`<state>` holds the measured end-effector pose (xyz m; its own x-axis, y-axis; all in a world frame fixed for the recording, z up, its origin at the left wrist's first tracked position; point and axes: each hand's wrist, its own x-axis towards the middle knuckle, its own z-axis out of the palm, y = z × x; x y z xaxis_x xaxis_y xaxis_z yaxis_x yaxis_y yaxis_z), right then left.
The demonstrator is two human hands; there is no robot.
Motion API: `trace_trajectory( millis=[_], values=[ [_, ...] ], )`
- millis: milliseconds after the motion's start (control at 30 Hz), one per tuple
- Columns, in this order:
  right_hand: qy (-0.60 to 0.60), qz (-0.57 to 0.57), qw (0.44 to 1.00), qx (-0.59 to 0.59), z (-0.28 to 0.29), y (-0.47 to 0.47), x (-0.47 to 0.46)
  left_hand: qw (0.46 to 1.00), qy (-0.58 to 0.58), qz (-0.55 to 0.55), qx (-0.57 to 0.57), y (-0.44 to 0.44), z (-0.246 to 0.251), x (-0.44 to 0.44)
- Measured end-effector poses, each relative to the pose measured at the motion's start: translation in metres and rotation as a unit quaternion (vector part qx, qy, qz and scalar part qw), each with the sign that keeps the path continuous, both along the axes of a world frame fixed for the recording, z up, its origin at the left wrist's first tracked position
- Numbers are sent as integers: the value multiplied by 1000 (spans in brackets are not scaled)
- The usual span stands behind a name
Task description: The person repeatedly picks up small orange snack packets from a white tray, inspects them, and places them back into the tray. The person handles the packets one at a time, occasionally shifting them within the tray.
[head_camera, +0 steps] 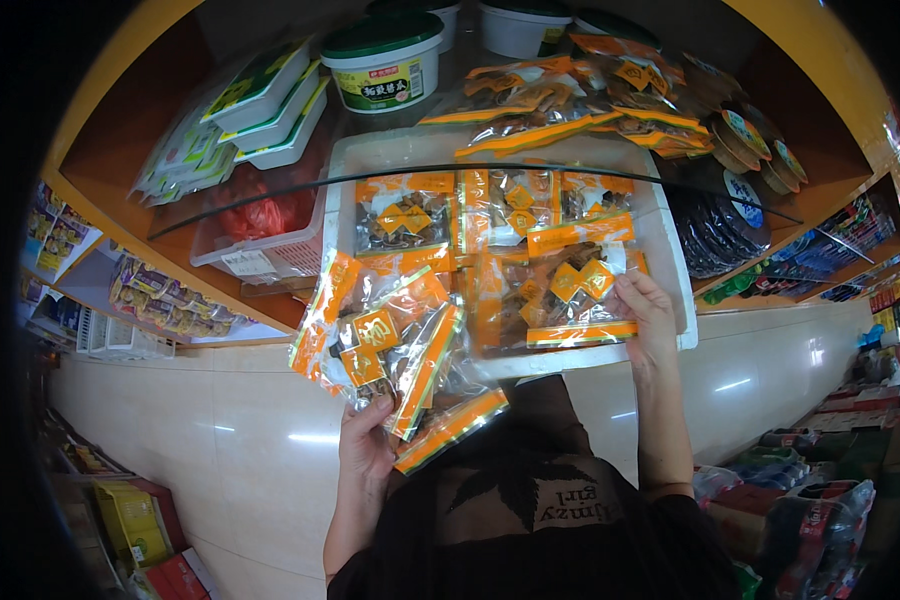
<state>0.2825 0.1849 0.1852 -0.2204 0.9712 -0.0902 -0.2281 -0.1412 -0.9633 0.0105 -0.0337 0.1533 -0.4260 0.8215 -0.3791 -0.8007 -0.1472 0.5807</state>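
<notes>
My left hand [369, 439] grips several clear plastic food packets with orange bands [375, 330], fanned out in front of the near left corner of a white foam box [679, 300]. My right hand [647, 306] pinches the right edge of a like packet [579, 283] above the box's near right part. More orange-banded packets [405, 217] lie inside the box, side by side and partly overlapping. The dark food in them shows through the film. Fingers behind the packets are hidden on both hands.
The box juts from a shelf with a glass edge [487, 166] crossing above it. A green-lidded tub [382, 71], stacked trays [274, 105], a plastic basket [270, 259], loose packets [525, 105] and dark round packs [720, 225] surround it. Wrapped goods [810, 540] stand on the floor at right.
</notes>
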Motion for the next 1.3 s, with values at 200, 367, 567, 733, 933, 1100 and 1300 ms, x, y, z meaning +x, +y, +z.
trace_trajectory(
  millis=[200,367,567,733,933,1100,1300],
  values=[
    [3,-4,1000,-21,-2,6,-9,1000,-8,3,9,-1,2,0],
    [7,20,999,-33,-3,20,-8,999,-32,-7,23,-4,-7,-6],
    [-55,99,993,-16,-1,48,-4,996,-65,-5,59,-5,-15,-10],
    [-122,324,938,1,12,89,-1,997,-55,-11,61,-5,-19,-11],
    [-324,433,827,155,-9,121,-53,997,-46,-14,62,-6,-24,-10],
    [-415,371,781,284,-27,119,-75,999,-41,-5,34,-8,-18,-9],
    [-471,363,745,301,-18,117,-81,998,-58,2,34,-2,-6,-3]
  ],
)
